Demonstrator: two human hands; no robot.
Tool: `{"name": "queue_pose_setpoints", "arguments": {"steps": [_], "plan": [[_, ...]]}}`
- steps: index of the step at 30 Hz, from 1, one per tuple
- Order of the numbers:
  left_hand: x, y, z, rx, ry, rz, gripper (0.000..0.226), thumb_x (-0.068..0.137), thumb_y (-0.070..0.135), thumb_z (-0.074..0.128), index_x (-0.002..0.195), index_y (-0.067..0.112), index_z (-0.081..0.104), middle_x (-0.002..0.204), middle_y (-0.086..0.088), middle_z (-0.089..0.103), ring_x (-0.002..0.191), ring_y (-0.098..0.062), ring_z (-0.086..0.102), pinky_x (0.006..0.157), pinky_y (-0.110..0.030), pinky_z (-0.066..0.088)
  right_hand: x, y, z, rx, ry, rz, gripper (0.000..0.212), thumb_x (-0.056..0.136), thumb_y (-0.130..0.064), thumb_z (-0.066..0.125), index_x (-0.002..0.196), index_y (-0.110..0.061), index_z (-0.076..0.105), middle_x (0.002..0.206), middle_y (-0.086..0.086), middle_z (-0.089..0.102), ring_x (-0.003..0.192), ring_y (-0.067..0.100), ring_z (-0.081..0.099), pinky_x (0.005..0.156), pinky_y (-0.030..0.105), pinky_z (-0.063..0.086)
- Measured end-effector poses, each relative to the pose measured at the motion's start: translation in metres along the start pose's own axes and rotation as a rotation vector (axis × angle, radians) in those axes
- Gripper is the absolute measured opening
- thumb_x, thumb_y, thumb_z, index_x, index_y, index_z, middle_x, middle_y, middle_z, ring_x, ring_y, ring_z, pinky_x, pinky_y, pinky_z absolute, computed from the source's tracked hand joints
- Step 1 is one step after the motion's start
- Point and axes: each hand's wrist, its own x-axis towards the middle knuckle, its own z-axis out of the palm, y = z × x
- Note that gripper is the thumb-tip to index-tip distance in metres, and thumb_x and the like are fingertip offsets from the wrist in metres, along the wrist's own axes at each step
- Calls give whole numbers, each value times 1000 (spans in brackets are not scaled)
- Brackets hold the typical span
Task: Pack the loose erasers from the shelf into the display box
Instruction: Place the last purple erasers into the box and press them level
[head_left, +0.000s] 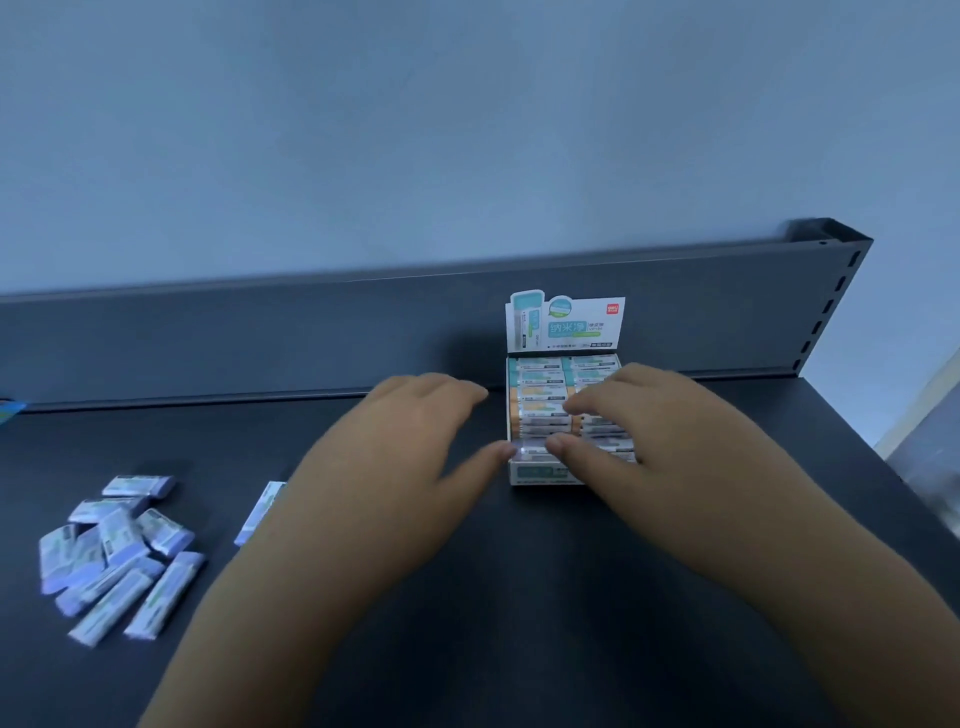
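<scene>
The display box (545, 474) stands on the dark shelf with its printed lid flap (566, 322) upright at the back. Rows of wrapped erasers (540, 395) fill it. My right hand (639, 415) lies over the right half of the box, fingers stretched flat on the erasers, thumb at the front row. My left hand (410, 441) rests beside the box's left wall, fingers straight, its thumb tip touching the front left corner. A pile of loose erasers (119, 551) lies far left on the shelf. One single eraser (260, 512) lies just left of my left wrist.
The shelf (519, 597) has a dark raised back panel (260, 338) and ends at a slotted upright (831, 306) on the right. A blue-green packet edge (8, 413) shows at the far left. A pale wall rises behind.
</scene>
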Motion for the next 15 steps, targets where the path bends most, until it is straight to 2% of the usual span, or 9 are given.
{"name": "queue_pose_setpoints", "arguments": {"steps": [4, 8, 11, 15], "plan": [[-10, -16, -1, 9, 58, -106, 58, 93, 61, 46, 143, 31, 49, 143, 15, 53, 136, -7, 40, 108, -24, 34, 0, -26, 17, 140, 65, -15, 52, 90, -64, 41, 128, -34, 59, 125, -19, 57, 118, 8, 52, 96, 34, 47], [-23, -41, -2, 5, 27, -134, 62, 89, 61, 56, 143, 31, 50, 142, 17, 52, 135, -6, 40, 105, -22, 33, 3, -50, 31, 170, 99, 11, 55, 91, -65, 38, 133, -34, 55, 132, -22, 50, 122, 5, 47, 95, 30, 43], [-34, -60, -6, -11, 3, -133, 63, 88, 61, 57, 143, 32, 49, 143, 19, 50, 135, -4, 40, 106, -22, 35, 6, -69, 41, 139, 70, 47, 56, 94, -66, 39, 139, -34, 50, 138, -22, 47, 128, 5, 43, 95, 26, 37], [-46, -87, -5, -36, 0, -123, 66, 87, 63, 58, 143, 31, 48, 144, 18, 49, 136, -5, 40, 108, -23, 35, 6, -94, 57, 108, 27, 88, 62, 92, -69, 39, 142, -34, 49, 137, -20, 47, 127, 7, 46, 101, 30, 41]]}}
